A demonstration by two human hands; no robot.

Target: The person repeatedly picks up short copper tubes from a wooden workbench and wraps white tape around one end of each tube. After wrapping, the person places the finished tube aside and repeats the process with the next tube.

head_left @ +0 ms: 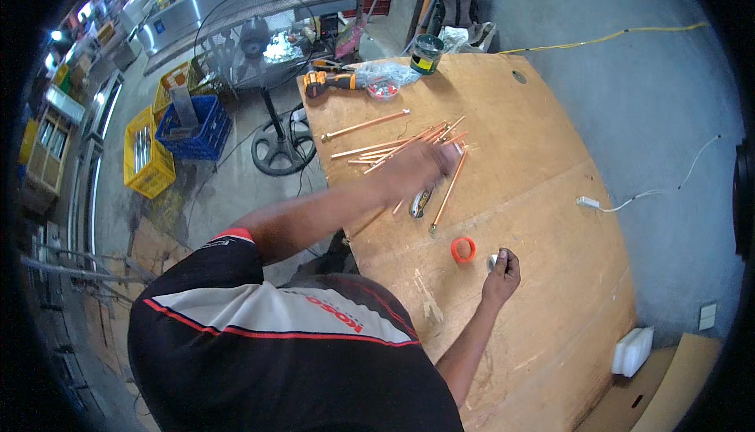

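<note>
My left hand (421,168) is over a loose pile of copper tubes (409,141) on the wooden table. It is smeared by motion, with something pale by its fingertips, so its grip does not show. Farther right and nearer, my right hand (505,276) pinches a small white roll (492,262), which looks like thread seal tape. An orange-red plastic ring (463,249) lies just left of that hand. Below my left hand rests a utility knife (420,204), beside a copper tube (449,193) with a brass nut at its near end.
On the table's far edge are an orange-black power tool (329,83), a clear plastic bag (389,74) and a dark green tin (426,54). A standing fan (271,117) is left of the table. A white cable connector (587,202) lies by the right wall.
</note>
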